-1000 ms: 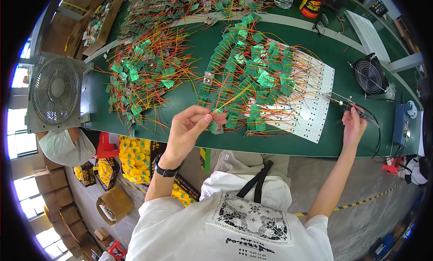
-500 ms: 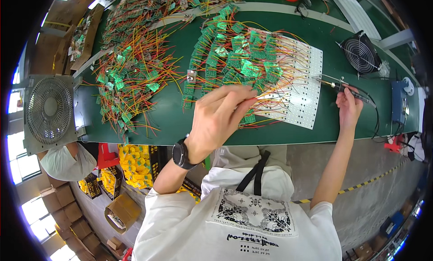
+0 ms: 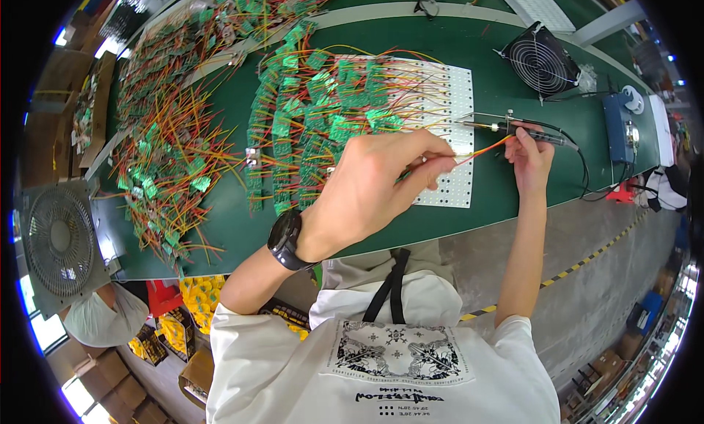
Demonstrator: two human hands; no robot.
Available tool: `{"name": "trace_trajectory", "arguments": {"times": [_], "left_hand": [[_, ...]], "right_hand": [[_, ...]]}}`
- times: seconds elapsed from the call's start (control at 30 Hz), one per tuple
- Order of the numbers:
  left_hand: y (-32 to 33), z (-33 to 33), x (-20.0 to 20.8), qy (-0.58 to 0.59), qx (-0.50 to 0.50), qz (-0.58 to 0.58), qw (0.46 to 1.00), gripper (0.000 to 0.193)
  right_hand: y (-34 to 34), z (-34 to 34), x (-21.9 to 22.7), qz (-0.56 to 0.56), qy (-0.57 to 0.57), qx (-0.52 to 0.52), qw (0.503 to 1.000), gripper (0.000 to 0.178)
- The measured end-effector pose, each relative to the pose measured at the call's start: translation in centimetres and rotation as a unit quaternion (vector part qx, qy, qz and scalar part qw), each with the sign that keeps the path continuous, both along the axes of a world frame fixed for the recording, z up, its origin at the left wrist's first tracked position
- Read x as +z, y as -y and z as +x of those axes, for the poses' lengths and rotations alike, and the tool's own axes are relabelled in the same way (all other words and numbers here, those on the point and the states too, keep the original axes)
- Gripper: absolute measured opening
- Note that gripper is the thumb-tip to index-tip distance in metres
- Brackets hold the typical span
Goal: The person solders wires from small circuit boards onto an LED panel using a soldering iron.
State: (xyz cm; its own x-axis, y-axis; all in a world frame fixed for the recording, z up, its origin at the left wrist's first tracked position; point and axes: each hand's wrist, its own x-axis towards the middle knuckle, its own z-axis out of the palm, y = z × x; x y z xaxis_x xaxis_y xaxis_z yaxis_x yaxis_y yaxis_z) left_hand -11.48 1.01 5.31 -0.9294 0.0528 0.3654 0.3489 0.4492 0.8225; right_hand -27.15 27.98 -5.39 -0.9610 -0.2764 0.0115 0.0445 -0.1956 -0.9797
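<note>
My left hand (image 3: 389, 171), a black watch on its wrist, is closed with thumb and fingers pinched. Red and yellow wires (image 3: 480, 152) stick out from its fingertips to the right. A bit of green shows under the fingers, but the hand hides most of it. In my right hand (image 3: 529, 160) is a soldering iron (image 3: 543, 136) with a thin metal guide tube, its tip pointing left over the white perforated board (image 3: 460, 94). Rows of green circuit boards (image 3: 315, 112) with red and yellow wires lie to the left of and partly on that board.
A tangled pile of wired circuit boards (image 3: 161, 174) lies at the left, with more behind. At the right stand a black fan (image 3: 541, 61) and a blue soldering station (image 3: 618, 130); a cable runs from the iron. A grey fan (image 3: 62, 240) stands at the left edge.
My left hand has moved right, away from the circuit boards, and wires now reach toward the iron. My right hand has stayed near the board's right edge. The view has shifted and turned.
</note>
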Motion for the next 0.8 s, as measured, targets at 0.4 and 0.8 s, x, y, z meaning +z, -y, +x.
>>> {"name": "trace_trajectory", "arguments": {"times": [0.4,0.8], "left_hand": [[-0.7,-4.5,-0.8,0.253,-0.115,0.164,0.947,0.008],[-1.1,-4.9,-6.3,-0.103,-0.006,-0.325,0.94,0.008]], "right_hand": [[-0.2,-0.1,-0.1,0.011,0.008,-0.004,1.0,0.02],[0.3,-0.3,-0.1,0.011,-0.01,-0.007,1.0,0.023]]}}
